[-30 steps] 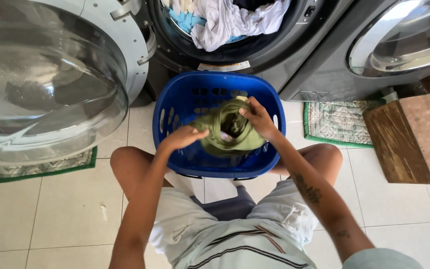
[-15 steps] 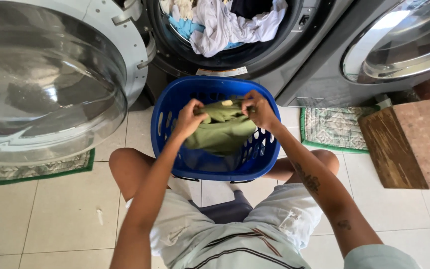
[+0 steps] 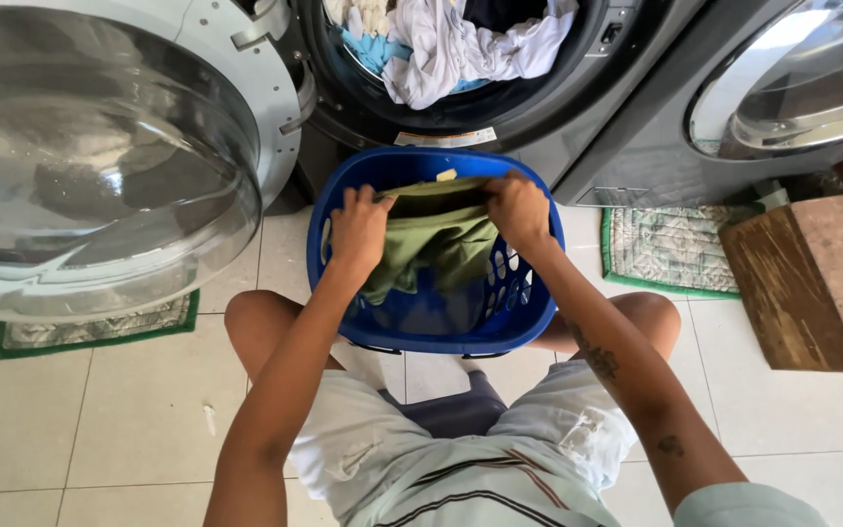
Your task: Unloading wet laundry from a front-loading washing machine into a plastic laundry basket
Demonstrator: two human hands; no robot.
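Gripping the olive garment (image 3: 431,244) taut, left hand (image 3: 360,226) and right hand (image 3: 518,210) are stretching it crosswise over the blue basket (image 3: 529,312).

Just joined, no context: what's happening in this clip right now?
A seated person holds an olive green garment stretched between both hands over a blue laundry basket on the tiled floor. The left hand and right hand each have a closed grip on its top edge, and the rest hangs down into the basket. Straight ahead, a front-loading machine's drum is open and full of mixed white and blue laundry, its door swung out to the left.
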